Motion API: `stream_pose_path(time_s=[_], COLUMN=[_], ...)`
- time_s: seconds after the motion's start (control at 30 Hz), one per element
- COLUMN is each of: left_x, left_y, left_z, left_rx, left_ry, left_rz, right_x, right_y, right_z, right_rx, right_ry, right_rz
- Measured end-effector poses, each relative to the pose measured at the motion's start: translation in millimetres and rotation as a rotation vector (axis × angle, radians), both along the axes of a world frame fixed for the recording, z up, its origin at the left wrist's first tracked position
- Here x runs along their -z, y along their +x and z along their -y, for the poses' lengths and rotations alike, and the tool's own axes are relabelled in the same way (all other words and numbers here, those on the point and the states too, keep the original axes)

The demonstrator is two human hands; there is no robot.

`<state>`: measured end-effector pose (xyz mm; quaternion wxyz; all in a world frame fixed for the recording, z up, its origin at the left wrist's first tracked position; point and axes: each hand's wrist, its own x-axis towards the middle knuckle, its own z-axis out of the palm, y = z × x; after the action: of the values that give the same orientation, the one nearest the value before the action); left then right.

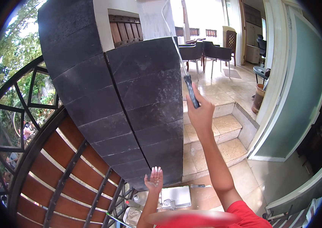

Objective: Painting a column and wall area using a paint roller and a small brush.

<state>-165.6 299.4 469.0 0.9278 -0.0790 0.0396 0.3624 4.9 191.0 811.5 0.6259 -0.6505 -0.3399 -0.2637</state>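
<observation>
My right hand [202,107] is raised, its fingers wrapped round the dark handle of a paint roller [180,57]. The roller's thin metal rod runs upward and bends near the top edge, beside a white-grey wall section [155,21]; its roller end cannot be made out. Low in front of the dark tiled pillar [145,95], my left hand [154,180] is open and holds nothing. Its palm faces up, with whitish smears on the fingers and palm. Below it on the floor are a white paint tray [181,197] and a brush-like tool [200,186] beside the tray.
Tiled steps [221,129] rise on the right toward dark chairs [217,51] and a table. A frosted glass door [297,91] stands at far right. Left of the pillar is a wood-and-metal gate [60,159]. A whitish container [132,216] sits near my left forearm.
</observation>
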Motion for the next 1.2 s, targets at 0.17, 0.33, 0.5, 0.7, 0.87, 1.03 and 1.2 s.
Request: stream_pose_path(time_s=[0.17,0.33,0.5,0.7,0.87,1.03,1.2], left_x=[7.0,13.9,16.1,16.5,22.4,17.4,22.7], left_y=[-10.8,-14.4,-16.2,-11.9,-17.0,-12.7,-26.5], left_z=[-3.2,-6.1,-6.6,-4.7,-6.2,-5.8,-15.4], left_rx=[-0.012,-0.036,-0.027,-0.022,-0.032,-0.038,-0.055], left_ry=[-0.019,-0.021,-0.076,-0.055,-0.069,-0.059,-0.037], left_rz=[-0.011,-0.061,-0.064,-0.076,-0.068,-0.042,0.000], right_x=[51.1,84.2,101.7,101.0,86.2,55.2,-7.2], right_y=[-13.1,-33.1,-41.7,-44.5,-59.7,-35.5,-9.8], right_z=[9.9,26.0,33.8,40.1,32.4,0.0,-22.0], right_rx=[0.051,0.073,0.042,0.066,0.052,0.084,0.052], right_ry=[0.098,0.052,0.031,0.018,-0.134,-0.072,0.018], right_rz=[0.135,0.077,0.015,0.081,-0.020,0.031,0.040])
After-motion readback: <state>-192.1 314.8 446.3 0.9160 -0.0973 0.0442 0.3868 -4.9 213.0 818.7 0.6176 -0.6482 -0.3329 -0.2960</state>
